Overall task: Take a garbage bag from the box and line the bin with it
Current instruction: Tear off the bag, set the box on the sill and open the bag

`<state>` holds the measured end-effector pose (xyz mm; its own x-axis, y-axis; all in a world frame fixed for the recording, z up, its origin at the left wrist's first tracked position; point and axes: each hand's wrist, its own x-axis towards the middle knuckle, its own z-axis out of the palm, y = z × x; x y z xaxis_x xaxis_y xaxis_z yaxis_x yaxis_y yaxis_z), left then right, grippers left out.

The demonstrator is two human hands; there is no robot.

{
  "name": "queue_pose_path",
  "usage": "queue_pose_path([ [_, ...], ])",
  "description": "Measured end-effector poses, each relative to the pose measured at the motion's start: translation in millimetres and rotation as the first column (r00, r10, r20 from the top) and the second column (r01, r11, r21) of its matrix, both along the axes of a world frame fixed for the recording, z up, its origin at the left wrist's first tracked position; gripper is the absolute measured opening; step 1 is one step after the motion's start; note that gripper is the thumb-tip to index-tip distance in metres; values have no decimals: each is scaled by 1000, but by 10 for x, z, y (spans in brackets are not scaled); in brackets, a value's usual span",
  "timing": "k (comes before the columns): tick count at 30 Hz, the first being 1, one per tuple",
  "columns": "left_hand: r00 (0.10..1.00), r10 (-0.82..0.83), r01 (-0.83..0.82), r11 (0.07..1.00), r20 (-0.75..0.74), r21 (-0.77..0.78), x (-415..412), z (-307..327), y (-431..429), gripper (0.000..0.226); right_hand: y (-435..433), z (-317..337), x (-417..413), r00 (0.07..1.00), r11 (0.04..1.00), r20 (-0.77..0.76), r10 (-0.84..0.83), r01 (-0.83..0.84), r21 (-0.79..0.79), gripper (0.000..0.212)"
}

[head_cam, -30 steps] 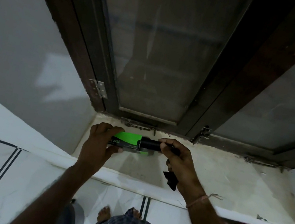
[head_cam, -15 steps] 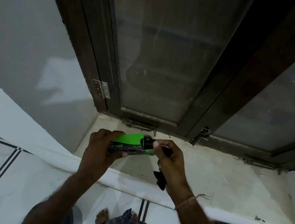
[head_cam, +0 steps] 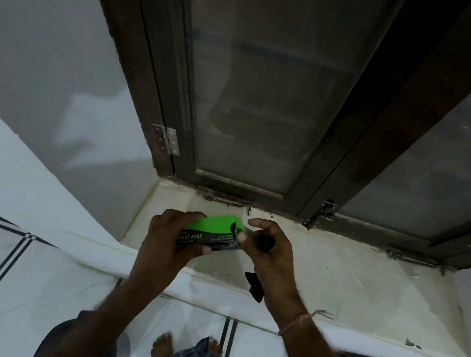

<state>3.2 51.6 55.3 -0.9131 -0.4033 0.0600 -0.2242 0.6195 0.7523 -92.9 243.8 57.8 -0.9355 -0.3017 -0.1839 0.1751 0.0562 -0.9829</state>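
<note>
Left hand (head_cam: 167, 238): I grip the garbage bag box (head_cam: 216, 224) across its left end, fingers curled over the top and thumb against the lower front face. Right hand (head_cam: 272, 257): my fingers are curled round a bunched black garbage bag (head_cam: 265, 242), and my thumb tip touches the right end of the box.

The dark wooden window frame (head_cam: 366, 107) fills the upper half of the frame. Below it, the pale window sill (head_cam: 367, 280) runs across the centre right. Both hands are held at centre frame over the sill's left part. The box lies level between them, just below a hook latch (head_cam: 230, 202). A tail of the bag hangs beneath my right palm.

Box markings: bright green top, dark front band. Legible lettering: "AGE BAGS"; my fingers cover the start of the word. The smaller print beside it is too small to read.
</note>
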Motion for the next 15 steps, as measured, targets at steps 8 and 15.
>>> queue_pose_path([
  [8,999,35,-35,999,-12,15,92,-6,-48,64,-37,83,104,977,989,158,-140,146,-27,47],
  [15,999,51,-52,998,-12,-41,122,24,-86,62,-44,147,156,999,991,-19,39,-41,-131,35],
])
